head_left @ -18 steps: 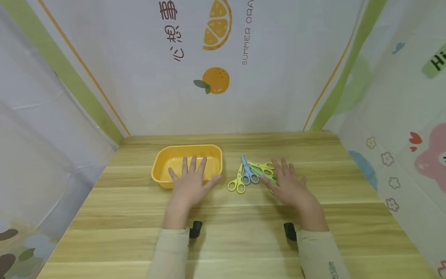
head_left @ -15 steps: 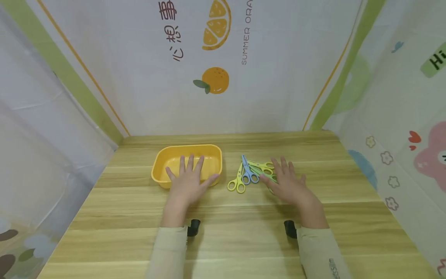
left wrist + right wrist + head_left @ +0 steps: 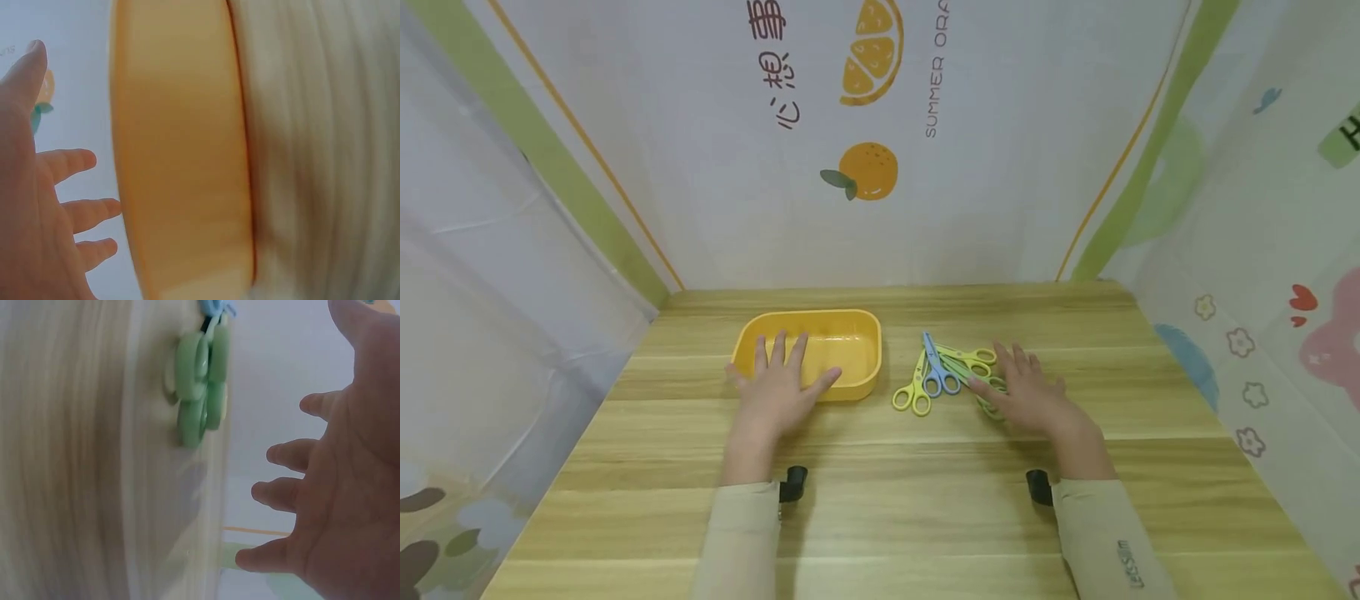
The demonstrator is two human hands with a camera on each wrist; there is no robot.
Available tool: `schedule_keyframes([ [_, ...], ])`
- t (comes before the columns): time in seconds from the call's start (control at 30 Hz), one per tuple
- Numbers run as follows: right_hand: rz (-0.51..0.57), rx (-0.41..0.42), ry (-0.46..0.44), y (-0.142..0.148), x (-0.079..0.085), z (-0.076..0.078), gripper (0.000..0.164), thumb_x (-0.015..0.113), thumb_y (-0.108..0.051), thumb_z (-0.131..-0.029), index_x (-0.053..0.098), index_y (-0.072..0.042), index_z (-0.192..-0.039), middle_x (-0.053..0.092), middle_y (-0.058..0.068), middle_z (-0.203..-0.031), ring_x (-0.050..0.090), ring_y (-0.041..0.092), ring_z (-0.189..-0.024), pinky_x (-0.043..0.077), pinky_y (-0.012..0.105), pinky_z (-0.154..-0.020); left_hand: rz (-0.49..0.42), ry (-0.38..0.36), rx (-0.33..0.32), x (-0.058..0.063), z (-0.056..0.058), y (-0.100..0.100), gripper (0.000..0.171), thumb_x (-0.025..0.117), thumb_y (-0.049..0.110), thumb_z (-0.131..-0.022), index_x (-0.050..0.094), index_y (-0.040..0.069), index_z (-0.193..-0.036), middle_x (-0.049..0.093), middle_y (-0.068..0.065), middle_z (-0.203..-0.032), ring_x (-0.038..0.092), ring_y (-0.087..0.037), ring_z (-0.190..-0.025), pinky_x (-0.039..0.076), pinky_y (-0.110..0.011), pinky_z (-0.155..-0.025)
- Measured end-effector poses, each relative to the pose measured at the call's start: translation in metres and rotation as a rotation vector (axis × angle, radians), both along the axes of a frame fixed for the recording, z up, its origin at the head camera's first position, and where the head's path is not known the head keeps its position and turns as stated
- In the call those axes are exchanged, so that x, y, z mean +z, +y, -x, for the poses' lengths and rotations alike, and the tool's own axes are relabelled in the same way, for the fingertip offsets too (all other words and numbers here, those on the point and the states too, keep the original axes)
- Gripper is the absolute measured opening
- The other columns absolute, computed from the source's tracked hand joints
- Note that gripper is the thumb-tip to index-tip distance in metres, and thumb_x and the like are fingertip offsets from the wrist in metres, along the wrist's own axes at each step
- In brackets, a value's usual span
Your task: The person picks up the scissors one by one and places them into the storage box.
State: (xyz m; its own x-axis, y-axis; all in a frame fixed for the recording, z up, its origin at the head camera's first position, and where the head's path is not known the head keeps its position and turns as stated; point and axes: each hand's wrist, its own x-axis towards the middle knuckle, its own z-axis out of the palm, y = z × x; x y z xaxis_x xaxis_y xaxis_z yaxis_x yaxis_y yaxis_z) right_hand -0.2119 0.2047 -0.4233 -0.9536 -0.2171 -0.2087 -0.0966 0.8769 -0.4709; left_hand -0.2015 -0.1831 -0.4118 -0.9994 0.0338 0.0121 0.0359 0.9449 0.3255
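Note:
My left hand [image 3: 775,396], fingers spread, hovers over the near left part of a yellow plastic basin [image 3: 857,390]. In the left wrist view the basin's side wall [image 3: 181,150] stands beside the fingers, and the palm holds nothing. My right hand [image 3: 1032,400] is spread above the right end of a small pile of scissors. A blue pair of scissors [image 3: 933,367] lies on top, with a yellow pair [image 3: 913,393] to its left and another yellow pair [image 3: 977,358] behind. Green scissors handles [image 3: 199,387] show below the right hand, apart from its fingers.
The pile lies to the right of the basin on a wood-grain table [image 3: 910,517]. A white printed cloth [image 3: 970,208] hangs behind the table, with more cloth at both sides. Black mounts [image 3: 793,483] stick out from both wrists.
My left hand has moved left across the basin's near side. The right hand has shifted slightly right, uncovering more of the green handles. The scissors stay on the table.

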Motion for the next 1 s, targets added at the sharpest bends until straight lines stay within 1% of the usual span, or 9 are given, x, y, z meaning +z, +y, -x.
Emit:
schedule_keyframes([
  [0.1, -0.001, 0.000, -0.017, 0.006, -0.003, 0.002, 0.101, 0.037, -0.078, -0.103, -0.002, -0.017, -0.173, -0.008, 0.028, -0.177, -0.006, 0.060, -0.161, -0.004, 0.092, -0.113, -0.014, -0.019, 0.011, -0.002, 0.000, -0.008, 0.103, 0.036, 0.086, -0.098, 0.019, 0.017, -0.173, 0.009, -0.025, -0.179, -0.007, -0.053, -0.165, -0.005, -0.093, -0.112],
  [0.23, -0.010, 0.007, -0.030, 0.012, -0.008, 0.005, 0.107, 0.035, -0.085, -0.099, -0.002, -0.016, -0.173, -0.007, 0.031, -0.177, -0.006, 0.062, -0.160, -0.004, 0.092, -0.112, -0.037, -0.040, 0.027, -0.004, 0.000, -0.021, 0.107, 0.034, 0.087, -0.098, 0.015, 0.014, -0.173, 0.004, -0.029, -0.178, -0.011, -0.055, -0.163, -0.006, -0.094, -0.111],
  [0.3, -0.022, 0.016, -0.035, 0.013, -0.010, 0.006, 0.108, 0.034, -0.086, -0.099, -0.003, -0.015, -0.173, -0.007, 0.032, -0.176, -0.006, 0.063, -0.159, -0.003, 0.093, -0.112, -0.038, -0.049, 0.042, -0.005, 0.002, -0.028, 0.109, 0.032, 0.088, -0.097, 0.011, 0.011, -0.173, 0.001, -0.032, -0.177, -0.010, -0.057, -0.162, -0.006, -0.094, -0.111],
  [0.37, -0.026, 0.014, -0.036, 0.013, -0.012, 0.007, 0.109, 0.034, -0.086, -0.098, -0.001, -0.015, -0.173, -0.005, 0.031, -0.176, -0.003, 0.062, -0.160, -0.001, 0.092, -0.113, -0.036, -0.056, 0.064, -0.006, 0.003, -0.035, 0.112, 0.032, 0.088, -0.097, 0.008, 0.009, -0.172, -0.002, -0.034, -0.175, -0.009, -0.060, -0.161, -0.005, -0.095, -0.110],
  [0.53, -0.024, 0.018, -0.053, 0.014, -0.012, 0.008, 0.108, 0.035, -0.084, -0.100, 0.000, -0.012, -0.173, -0.005, 0.033, -0.176, -0.003, 0.061, -0.160, 0.003, 0.090, -0.116, -0.019, -0.081, 0.124, -0.007, 0.004, -0.051, 0.121, 0.035, 0.089, -0.096, 0.003, 0.000, -0.170, -0.001, -0.041, -0.172, -0.005, -0.064, -0.159, 0.001, -0.097, -0.107],
  [0.63, -0.014, 0.027, -0.065, 0.015, -0.012, 0.007, 0.106, 0.038, -0.079, -0.102, 0.000, -0.009, -0.172, -0.006, 0.034, -0.175, -0.005, 0.062, -0.159, 0.004, 0.086, -0.119, -0.032, -0.114, 0.143, -0.009, 0.001, -0.058, 0.124, 0.037, 0.089, -0.096, -0.001, -0.004, -0.169, -0.001, -0.043, -0.171, -0.005, -0.065, -0.158, 0.001, -0.098, -0.106],
  [0.77, -0.011, 0.043, -0.057, 0.017, -0.013, 0.007, 0.104, 0.040, -0.075, -0.105, 0.002, -0.006, -0.172, -0.005, 0.037, -0.173, -0.005, 0.066, -0.157, 0.008, 0.084, -0.121, -0.083, -0.150, 0.155, -0.011, -0.002, -0.061, 0.126, 0.038, 0.088, -0.096, -0.006, -0.007, -0.167, -0.001, -0.042, -0.171, -0.007, -0.064, -0.159, -0.002, -0.097, -0.106],
  [0.83, -0.016, 0.047, -0.055, 0.018, -0.013, 0.008, 0.103, 0.040, -0.074, -0.105, 0.003, -0.005, -0.172, -0.005, 0.039, -0.172, -0.004, 0.068, -0.155, 0.010, 0.084, -0.121, -0.103, -0.161, 0.163, -0.012, -0.002, -0.061, 0.129, 0.040, 0.088, -0.095, -0.007, -0.009, -0.166, 0.000, -0.042, -0.171, -0.006, -0.063, -0.159, -0.002, -0.097, -0.107],
  [1.0, -0.036, 0.055, -0.076, 0.020, -0.011, 0.009, 0.104, 0.041, -0.075, -0.104, 0.003, -0.006, -0.172, 0.000, 0.041, -0.172, 0.003, 0.071, -0.153, 0.014, 0.084, -0.120, -0.104, -0.178, 0.173, -0.011, -0.001, -0.058, 0.138, 0.043, 0.092, -0.091, -0.004, -0.014, -0.164, 0.007, -0.043, -0.170, 0.000, -0.063, -0.159, 0.002, -0.098, -0.106],
])
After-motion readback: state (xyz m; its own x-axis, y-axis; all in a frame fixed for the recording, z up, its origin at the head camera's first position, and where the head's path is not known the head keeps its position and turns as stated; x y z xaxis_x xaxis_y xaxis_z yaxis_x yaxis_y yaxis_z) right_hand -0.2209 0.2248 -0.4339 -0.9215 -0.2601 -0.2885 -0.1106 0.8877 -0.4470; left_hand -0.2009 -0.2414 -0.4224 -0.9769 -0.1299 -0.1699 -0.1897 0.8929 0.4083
